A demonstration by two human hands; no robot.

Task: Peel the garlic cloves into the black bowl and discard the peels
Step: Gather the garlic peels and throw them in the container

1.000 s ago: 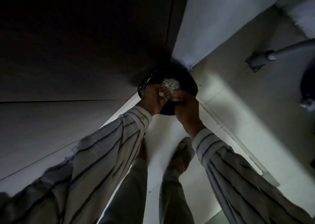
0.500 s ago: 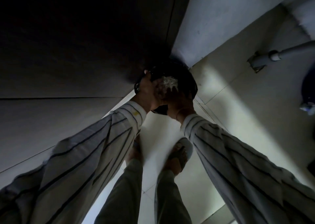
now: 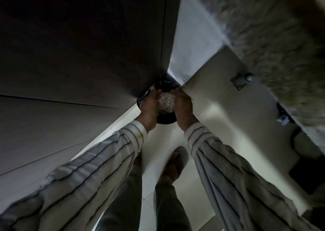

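Cupping garlic peels (image 3: 165, 102) between left hand (image 3: 150, 105) and right hand (image 3: 182, 105)

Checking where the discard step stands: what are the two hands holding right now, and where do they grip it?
Both hands, left hand and right hand, cup a pale clump of garlic peels by its sides, over a black-lined bin.

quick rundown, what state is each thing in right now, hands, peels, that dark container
left hand: cupped against the left side of the garlic peels
right hand: cupped against their right side
garlic peels: a pale clump held between both hands over the bin
black-lined bin: open, on the floor in the corner
sandalled foot: planted on the tiled floor
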